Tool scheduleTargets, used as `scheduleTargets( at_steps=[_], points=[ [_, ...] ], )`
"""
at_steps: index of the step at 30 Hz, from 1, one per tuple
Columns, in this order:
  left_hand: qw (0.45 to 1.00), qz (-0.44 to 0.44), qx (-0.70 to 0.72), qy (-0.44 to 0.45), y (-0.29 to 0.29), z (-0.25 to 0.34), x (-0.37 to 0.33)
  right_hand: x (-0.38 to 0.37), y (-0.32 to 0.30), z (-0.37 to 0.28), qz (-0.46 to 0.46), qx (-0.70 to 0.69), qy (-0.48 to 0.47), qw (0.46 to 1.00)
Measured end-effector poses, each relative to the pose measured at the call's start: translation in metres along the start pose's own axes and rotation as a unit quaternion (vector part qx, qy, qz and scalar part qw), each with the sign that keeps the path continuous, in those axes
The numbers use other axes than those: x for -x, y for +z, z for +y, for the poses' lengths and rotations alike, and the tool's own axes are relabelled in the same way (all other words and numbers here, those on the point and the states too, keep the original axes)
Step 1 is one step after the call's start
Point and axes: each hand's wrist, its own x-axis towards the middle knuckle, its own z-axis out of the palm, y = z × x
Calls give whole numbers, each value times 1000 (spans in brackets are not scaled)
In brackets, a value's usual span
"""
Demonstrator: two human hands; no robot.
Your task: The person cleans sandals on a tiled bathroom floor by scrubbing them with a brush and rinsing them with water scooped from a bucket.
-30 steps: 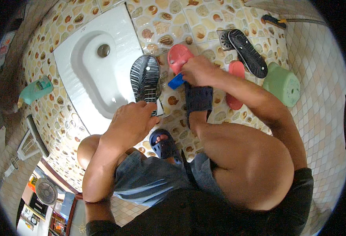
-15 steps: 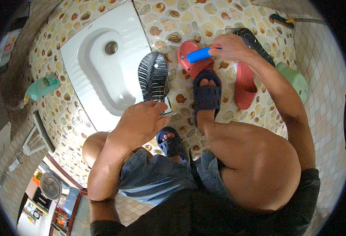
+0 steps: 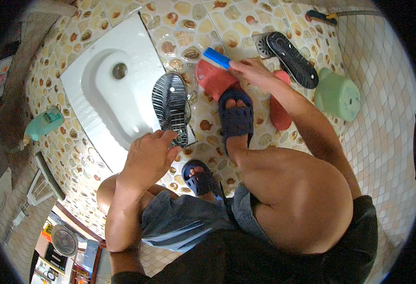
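Note:
I squat on a pebble-patterned tile floor. My left hand (image 3: 148, 154) grips the heel of a black slipper (image 3: 171, 108), held sole-up with its ridged tread showing, next to the white squat toilet pan (image 3: 96, 99). My right hand (image 3: 250, 71) reaches forward and holds a blue scrub brush (image 3: 216, 58) over a red slipper (image 3: 212, 78) lying on the floor. A second red slipper (image 3: 278, 106) lies to the right under my forearm. Another black slipper (image 3: 291, 57) rests over the floor drain (image 3: 263, 45). My feet wear dark blue slides (image 3: 236, 116).
A green plastic pot (image 3: 338, 94) lies on its side at the right by the mosaic wall. A teal bottle (image 3: 42, 124) stands left of the pan. A hose nozzle (image 3: 321, 17) lies at the top right. A doorway with a fan (image 3: 63, 241) shows at lower left.
My right hand has carried the blue brush up and leftward onto the left red slipper. My left hand keeps holding the black slipper, which has tilted slightly toward the pan.

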Motion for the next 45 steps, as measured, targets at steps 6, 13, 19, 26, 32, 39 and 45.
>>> scheduleTargets(
  at_steps=[6,13,19,26,32,39,45],
  points=[
    [996,-21,71,48,-2,6,-6,68,21,70,41,-208,41,976],
    [997,-46,45,39,1,4,-18,-1,16,12,38,-55,40,997],
    [993,-98,56,32,-2,12,-27,64,22,72,55,-115,-74,989],
    [990,-110,37,74,10,18,-40,-7,6,29,30,-68,-48,996],
    [996,-70,-1,48,6,18,-33,31,4,63,25,-111,-46,993],
    [994,-80,41,68,7,18,-31,-36,12,-36,89,278,-202,935],
    [998,-59,33,18,2,8,-22,-46,10,-60,41,368,-218,903]
  ],
)
